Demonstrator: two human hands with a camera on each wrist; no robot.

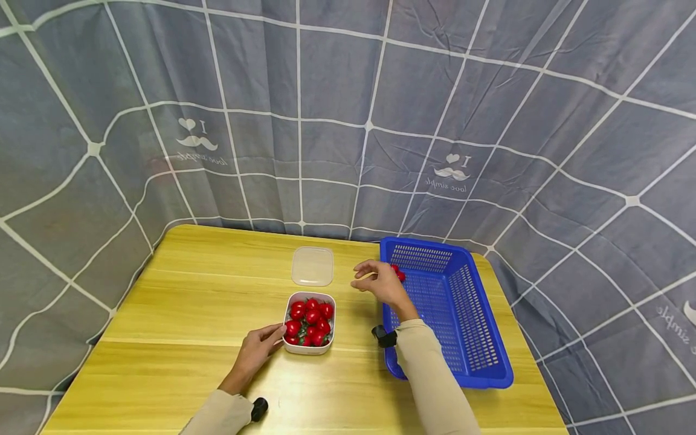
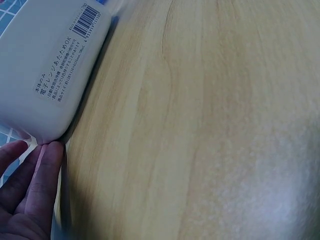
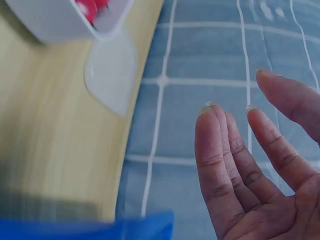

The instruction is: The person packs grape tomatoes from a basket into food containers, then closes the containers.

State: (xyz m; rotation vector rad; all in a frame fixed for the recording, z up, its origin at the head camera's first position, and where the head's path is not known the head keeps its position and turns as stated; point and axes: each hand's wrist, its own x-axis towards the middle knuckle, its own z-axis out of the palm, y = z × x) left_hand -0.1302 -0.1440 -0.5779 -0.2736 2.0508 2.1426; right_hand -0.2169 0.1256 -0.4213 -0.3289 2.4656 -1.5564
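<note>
A white square container (image 1: 309,349) stands on the table, filled with several red fruits (image 1: 312,316) with green leafy tops; they look like strawberries. My left hand (image 1: 257,351) touches the container's left side with nearly straight fingers. In the left wrist view the fingertips (image 2: 51,150) meet a lower corner of the container (image 2: 45,65), below its printed label. My right hand (image 1: 380,283) hovers between the container and a blue basket (image 1: 484,302), holding nothing. Its fingers (image 3: 212,165) are spread and slightly bent in the right wrist view. A few red fruits (image 1: 400,276) lie in the basket's left far corner.
A translucent square lid (image 1: 312,266) lies flat behind the container. The wooden table (image 1: 217,284) ends at a grey checked curtain (image 1: 337,151) at the back and sides. The basket's raised walls stand under the right forearm.
</note>
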